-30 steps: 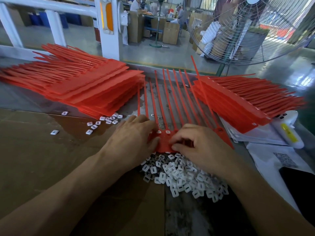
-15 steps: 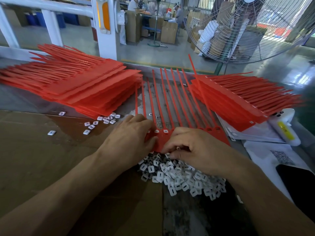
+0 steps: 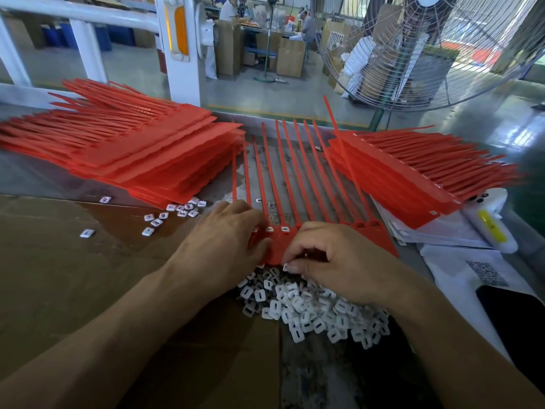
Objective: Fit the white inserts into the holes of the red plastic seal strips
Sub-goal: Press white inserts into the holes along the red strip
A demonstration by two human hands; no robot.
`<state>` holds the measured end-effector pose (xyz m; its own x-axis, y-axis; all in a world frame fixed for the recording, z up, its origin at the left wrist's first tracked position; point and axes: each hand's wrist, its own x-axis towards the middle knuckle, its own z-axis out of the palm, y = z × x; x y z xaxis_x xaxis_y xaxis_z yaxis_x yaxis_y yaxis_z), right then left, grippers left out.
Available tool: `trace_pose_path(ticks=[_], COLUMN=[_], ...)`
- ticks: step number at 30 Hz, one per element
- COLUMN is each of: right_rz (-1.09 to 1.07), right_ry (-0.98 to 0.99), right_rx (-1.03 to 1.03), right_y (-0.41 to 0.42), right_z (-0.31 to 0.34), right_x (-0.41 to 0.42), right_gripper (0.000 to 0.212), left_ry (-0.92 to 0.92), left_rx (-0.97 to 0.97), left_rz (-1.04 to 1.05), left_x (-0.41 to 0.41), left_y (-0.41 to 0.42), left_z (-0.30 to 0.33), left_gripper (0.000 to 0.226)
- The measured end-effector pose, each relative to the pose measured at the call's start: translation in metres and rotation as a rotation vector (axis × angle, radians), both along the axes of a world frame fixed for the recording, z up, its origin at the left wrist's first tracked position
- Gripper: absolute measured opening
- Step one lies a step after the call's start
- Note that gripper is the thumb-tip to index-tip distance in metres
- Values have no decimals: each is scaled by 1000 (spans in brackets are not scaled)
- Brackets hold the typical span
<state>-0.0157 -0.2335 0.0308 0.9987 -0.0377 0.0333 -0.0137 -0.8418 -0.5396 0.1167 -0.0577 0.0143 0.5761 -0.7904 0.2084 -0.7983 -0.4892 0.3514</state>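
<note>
**Fingers pinch an insert at the strip's near edge**

Fingers (image 3: 290, 262) of the right hand (image 3: 339, 261) are curled and pinch what looks like one small white rectangular plastic insert (image 3: 285, 267) at the near edge of the flat red plastic seal strip sheet (image 3: 380, 246). The left hand (image 3: 218, 246) grips that sheet's left end, fingers curled over it.

Beyond the fingers, two holes in the sheet's head row already carry white inserts (image 3: 284, 229); holes to their right (image 3: 367, 224) look empty. The sheet's tails run straight away from the person, so the next hole probably lies forward and slightly right of the pinched insert, nearer the right hand.

Just behind the sheet's near edge, toward the person, lies the loose pile of white inserts (image 3: 309, 308) on the counter (image 3: 59, 276). Stacks of red strips lie left (image 3: 132, 154) and right (image 3: 413, 169) of the sheet.
</note>
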Motion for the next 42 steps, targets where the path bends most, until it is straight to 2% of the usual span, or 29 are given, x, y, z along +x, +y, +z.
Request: trace_pose_path(ticks=[5,13,23,37,42], right_rz=[-187,-366,-431,-410,-416], right_ry=[-144,-240,-269,-222,-210], right_rx=[206,351,247,63,74], right_y=[-5,-15,-24,-23,-21], right_z=[-3,-8,-15,-22,-24], right_x=[-2,1,9,24,27], right_gripper=[5,11,22,21,22], left_ry=[8,15,11,16,10], left_rx=[12,17,17,18,12], left_rz=[3,5,10,13,8], left_x=[-1,0,-1,-1,-1], left_y=[-1,-1,-3,-3,-3], left_z=[1,2,2,2,1], left_gripper=[39,39,39,39,39])
